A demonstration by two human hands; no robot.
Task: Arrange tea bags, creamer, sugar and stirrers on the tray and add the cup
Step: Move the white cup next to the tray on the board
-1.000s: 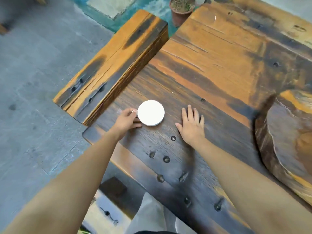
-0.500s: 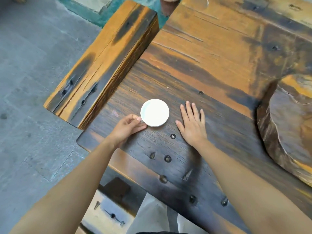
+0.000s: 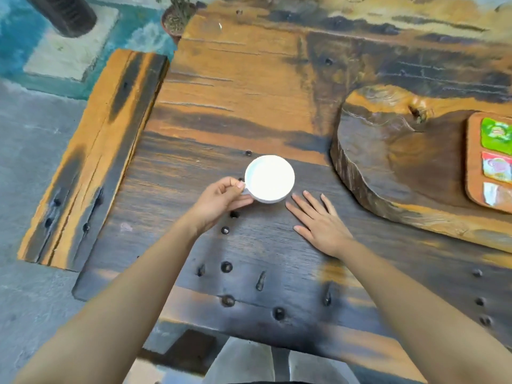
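Note:
A white cup [image 3: 270,178] is upright on the dark wooden table, its inside overexposed. My left hand [image 3: 220,199] pinches the cup's handle on its left side. My right hand [image 3: 318,221] lies flat, fingers spread, on the table just right of and below the cup, holding nothing. At the far right edge an orange-brown tray [image 3: 472,173] rests on a raised wood slab; on it lie a green packet [image 3: 496,133], a red and white packet [image 3: 497,166] and a pale packet [image 3: 496,195]. The tray's right part is cut off by the frame.
The thick wood slab [image 3: 393,159] rises above the tabletop between the cup and the tray. A wooden bench [image 3: 97,151] runs along the table's left side. A potted plant [image 3: 177,16] stands on the floor beyond the table's far left corner.
My left hand has closed on the cup's handle. The view has swung right, bringing the slab and tray with packets into sight. My right hand stays flat on the table.

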